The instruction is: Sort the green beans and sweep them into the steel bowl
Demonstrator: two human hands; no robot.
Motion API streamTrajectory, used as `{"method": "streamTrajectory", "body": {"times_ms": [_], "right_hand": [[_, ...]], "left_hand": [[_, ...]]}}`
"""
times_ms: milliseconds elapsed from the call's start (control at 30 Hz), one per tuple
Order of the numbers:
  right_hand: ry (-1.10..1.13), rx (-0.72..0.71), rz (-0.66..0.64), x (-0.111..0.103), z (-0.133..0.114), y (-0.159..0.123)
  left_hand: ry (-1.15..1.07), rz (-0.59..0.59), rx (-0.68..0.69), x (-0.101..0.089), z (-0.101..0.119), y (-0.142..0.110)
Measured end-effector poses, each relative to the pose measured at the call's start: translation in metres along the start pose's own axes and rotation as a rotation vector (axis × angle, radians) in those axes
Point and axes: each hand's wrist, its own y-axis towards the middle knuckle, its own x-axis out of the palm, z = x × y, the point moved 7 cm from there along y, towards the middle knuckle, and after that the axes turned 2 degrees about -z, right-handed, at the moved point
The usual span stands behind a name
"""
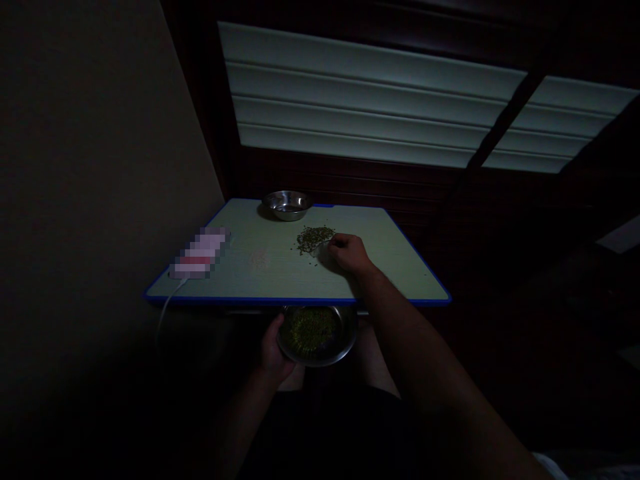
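Step, judged: picking over beans (314,237), mid-frame | my right grip (341,249): curled, contents unclear | my left grip (275,348): clasping bowl (320,363), lower centre | next needs: gentle pinch

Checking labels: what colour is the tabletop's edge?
Blue; the tabletop's edge shows best in the head view.

Deep shadow surrounds the dimly lit tabletop (280,283).

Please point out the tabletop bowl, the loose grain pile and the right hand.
Tabletop bowl (288,203), head view: inside surface.
Grain pile (313,237), head view: near its middle.
Right hand (351,254), head view: back of the hand.
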Motion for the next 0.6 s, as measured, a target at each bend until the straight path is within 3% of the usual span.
{"method": "streamTrajectory", "body": {"times_ms": [400,600], "right_hand": [[0.040,0.016,-0.028,0.002,0.002,0.000],[0.075,0.025,-0.118,0.010,0.007,0.002]], "left_hand": [[-0.001,-0.037,0.001,0.000,0.000,0.001],[-0.006,-0.062,-0.009,0.001,-0.001,0.001]]}}
